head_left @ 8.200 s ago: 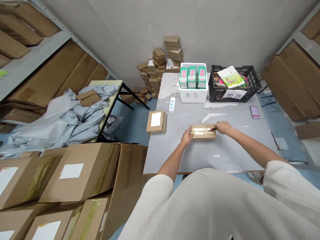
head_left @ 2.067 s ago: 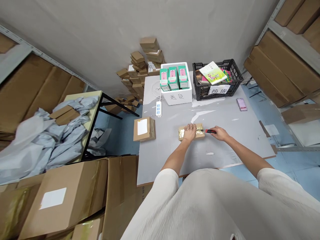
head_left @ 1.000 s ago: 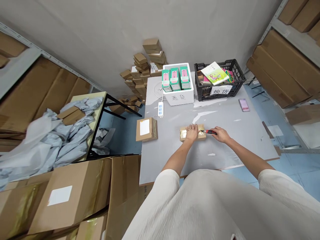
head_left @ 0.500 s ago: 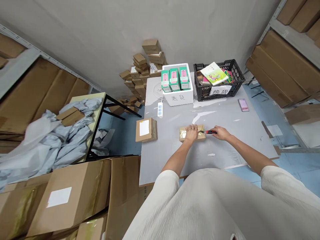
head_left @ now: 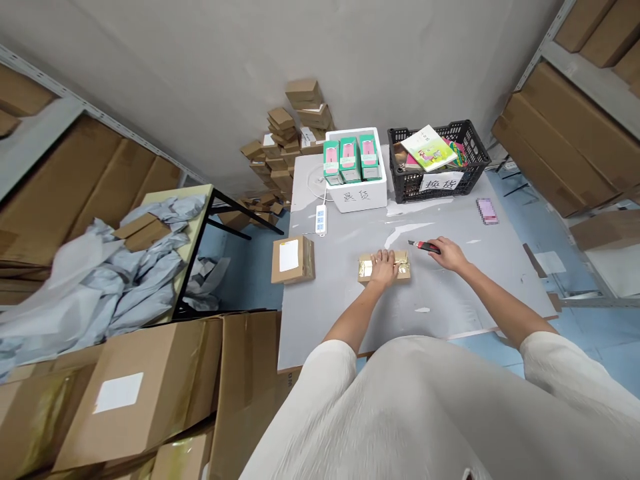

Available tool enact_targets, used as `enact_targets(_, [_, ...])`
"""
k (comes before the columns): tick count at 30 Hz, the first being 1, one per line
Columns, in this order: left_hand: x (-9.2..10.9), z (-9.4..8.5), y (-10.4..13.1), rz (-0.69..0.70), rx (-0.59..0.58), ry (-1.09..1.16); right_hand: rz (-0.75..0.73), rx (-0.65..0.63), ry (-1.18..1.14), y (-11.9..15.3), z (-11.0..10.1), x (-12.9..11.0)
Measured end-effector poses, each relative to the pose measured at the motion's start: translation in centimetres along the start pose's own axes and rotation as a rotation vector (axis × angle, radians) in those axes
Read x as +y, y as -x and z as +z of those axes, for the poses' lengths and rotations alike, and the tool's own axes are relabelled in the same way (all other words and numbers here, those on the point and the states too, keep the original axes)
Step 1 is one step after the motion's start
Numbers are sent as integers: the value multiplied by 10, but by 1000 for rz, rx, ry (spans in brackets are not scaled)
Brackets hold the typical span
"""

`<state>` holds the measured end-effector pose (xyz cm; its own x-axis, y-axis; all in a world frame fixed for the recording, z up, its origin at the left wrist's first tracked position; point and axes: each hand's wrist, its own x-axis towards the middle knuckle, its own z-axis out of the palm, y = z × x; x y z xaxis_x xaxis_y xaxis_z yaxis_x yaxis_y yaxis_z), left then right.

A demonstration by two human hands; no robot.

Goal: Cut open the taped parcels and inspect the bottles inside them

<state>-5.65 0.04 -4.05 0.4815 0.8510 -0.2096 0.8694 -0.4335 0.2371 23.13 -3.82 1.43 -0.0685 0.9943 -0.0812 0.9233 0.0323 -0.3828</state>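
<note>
A small cardboard box (head_left: 404, 271) with shiny tape across its top lies on the grey table (head_left: 345, 320). My left hand (head_left: 384, 267) rests on top of this box, fingers stretched forward over the tape and pressing it down. In my right hand (head_left: 447, 253) is a red and black box cutter (head_left: 425, 247). Its blade points left and is clear of the box, a little above and to the right of it. The right fingers are wrapped round the handle.
Left on the table stands a larger cardboard box (head_left: 287, 261) with a white label, near a power strip (head_left: 321, 220). Behind are a white foam box (head_left: 357, 199) holding green-and-pink packages and a black crate (head_left: 440, 180) with books. A pixelated pink item (head_left: 487, 211) lies right.
My right hand has drawn the box cutter away from the small box, up and to the right, so its blade is off the tape. The left hand stays on the box.
</note>
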Motion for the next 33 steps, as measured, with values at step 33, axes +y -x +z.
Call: enact_targets(33, [-76, -25, 42, -161, 42, 195, 109, -237, -392, 5, 78, -96])
